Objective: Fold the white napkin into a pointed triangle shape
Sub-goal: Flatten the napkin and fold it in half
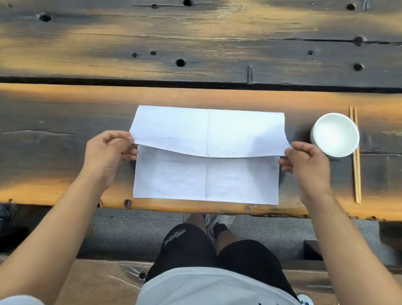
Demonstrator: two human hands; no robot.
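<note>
The white napkin (208,153) lies on the dark wooden table (54,123) near its front edge, with a vertical crease down its middle. Its far half is folded over toward me, and that flap's edge sags across the middle of the lower layer. My left hand (109,153) pinches the flap's left corner between thumb and fingers. My right hand (306,164) pinches the flap's right corner the same way. Both corners are lifted slightly off the lower layer.
A white bowl (335,134) stands to the right of the napkin, close to my right hand. A pair of wooden chopsticks (356,158) lies just beyond the bowl. The table's front edge (191,208) runs right below the napkin.
</note>
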